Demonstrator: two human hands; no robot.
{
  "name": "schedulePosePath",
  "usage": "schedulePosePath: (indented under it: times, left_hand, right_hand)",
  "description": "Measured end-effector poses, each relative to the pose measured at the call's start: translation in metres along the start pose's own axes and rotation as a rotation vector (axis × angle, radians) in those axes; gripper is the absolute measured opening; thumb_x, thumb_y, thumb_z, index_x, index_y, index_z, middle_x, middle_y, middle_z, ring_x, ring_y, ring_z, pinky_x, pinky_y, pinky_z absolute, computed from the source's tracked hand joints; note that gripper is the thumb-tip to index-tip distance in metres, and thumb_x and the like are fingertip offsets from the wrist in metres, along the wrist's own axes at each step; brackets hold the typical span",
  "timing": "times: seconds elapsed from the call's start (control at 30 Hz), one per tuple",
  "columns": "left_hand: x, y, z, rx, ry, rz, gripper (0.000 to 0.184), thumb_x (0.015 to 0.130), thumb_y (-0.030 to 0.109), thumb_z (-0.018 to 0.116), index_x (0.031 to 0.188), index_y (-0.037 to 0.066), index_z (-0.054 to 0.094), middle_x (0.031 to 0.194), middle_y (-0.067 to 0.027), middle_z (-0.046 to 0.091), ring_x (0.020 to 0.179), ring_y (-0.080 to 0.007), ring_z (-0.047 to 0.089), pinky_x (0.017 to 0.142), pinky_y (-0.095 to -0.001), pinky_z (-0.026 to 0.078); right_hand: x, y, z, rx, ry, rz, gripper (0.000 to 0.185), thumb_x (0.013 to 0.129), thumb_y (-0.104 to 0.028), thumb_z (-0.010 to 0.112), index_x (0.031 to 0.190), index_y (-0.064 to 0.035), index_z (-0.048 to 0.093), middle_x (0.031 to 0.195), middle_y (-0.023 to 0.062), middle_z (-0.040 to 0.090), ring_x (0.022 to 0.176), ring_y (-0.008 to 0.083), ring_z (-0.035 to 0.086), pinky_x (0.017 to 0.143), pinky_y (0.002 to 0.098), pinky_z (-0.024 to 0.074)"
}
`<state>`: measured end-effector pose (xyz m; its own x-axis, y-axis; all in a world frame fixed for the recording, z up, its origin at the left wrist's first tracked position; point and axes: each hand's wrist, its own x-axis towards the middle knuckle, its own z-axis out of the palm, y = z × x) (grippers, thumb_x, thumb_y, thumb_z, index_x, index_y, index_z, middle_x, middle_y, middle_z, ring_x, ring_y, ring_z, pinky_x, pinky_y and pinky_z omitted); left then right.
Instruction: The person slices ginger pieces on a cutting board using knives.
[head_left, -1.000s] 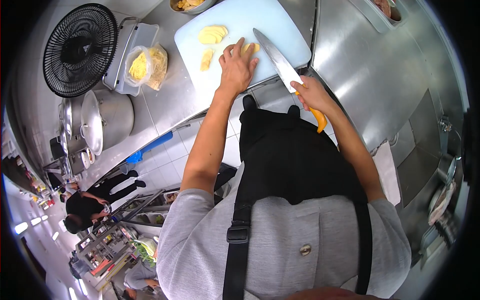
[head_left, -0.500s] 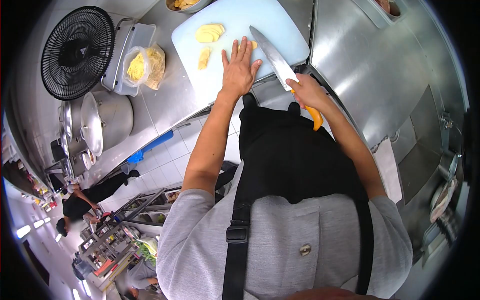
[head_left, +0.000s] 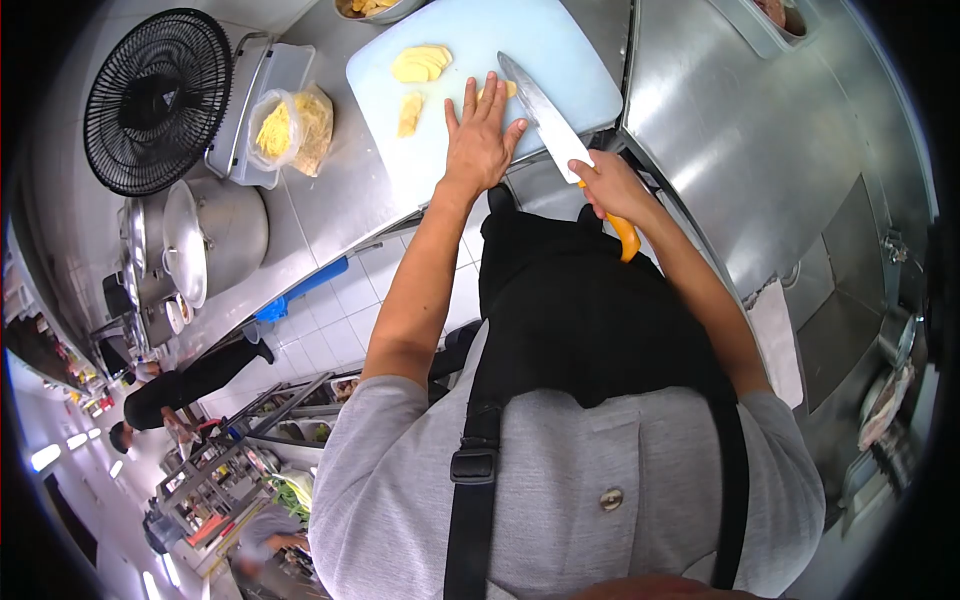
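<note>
My left hand [head_left: 481,140] lies palm down on the white cutting board [head_left: 570,50], fingers stretched and slightly apart. Beneath its fingertips a pale yellow piece [head_left: 511,89] partly shows; the rest is covered. My right hand [head_left: 612,187] is closed around the orange handle of a large kitchen knife [head_left: 545,118]. The blade rests along the board to the right of my left hand, tip pointing away from me. Left of my fingers are a fanned stack of pale yellow slices [head_left: 422,64], which look like ginger, and a single chunk [head_left: 410,114].
A bowl of yellow pieces [head_left: 378,8] stands beyond the board. To the left are a bag of yellow shreds [head_left: 277,132], a black fan [head_left: 158,101] and a big metal pot [head_left: 222,232]. A steel counter [head_left: 720,110] lies right. Another person [head_left: 190,388] stands far left.
My hands and the knife stay almost in place; the knife handle has tilted very slightly. In the background, the people at the left have shifted a little.
</note>
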<state>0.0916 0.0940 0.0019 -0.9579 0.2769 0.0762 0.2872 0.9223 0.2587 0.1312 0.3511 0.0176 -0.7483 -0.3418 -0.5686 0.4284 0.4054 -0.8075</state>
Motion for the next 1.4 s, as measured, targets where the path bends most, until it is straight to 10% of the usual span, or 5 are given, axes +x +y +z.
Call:
schedulePosePath:
  times: [1.17,1.4]
  left_hand:
    - [-0.028,-0.006,-0.006,0.042,0.001,-0.084,0.078,0.114,0.055,0.043,0.171,0.002,0.03,0.181,-0.0151,0.023,0.168,-0.0443,0.012,0.13,-0.069,0.01]
    - [-0.027,-0.005,-0.01,0.046,0.01,-0.078,0.075,0.115,0.053,0.042,0.171,0.003,0.032,0.181,-0.0147,0.024,0.167,-0.046,0.012,0.13,-0.0698,0.011]
  right_hand:
    - [-0.01,-0.011,0.007,-0.102,0.012,0.006,0.042,0.112,-0.033,0.056,0.109,0.0075,0.065,0.065,0.0109,0.058,0.046,0.0232,0.061,0.048,0.0405,0.0513]
    - [-0.014,-0.017,0.007,-0.061,-0.008,0.017,0.037,0.113,-0.032,0.058,0.102,0.0029,0.06,0.064,0.003,0.053,0.042,0.014,0.052,0.044,0.035,0.0445]
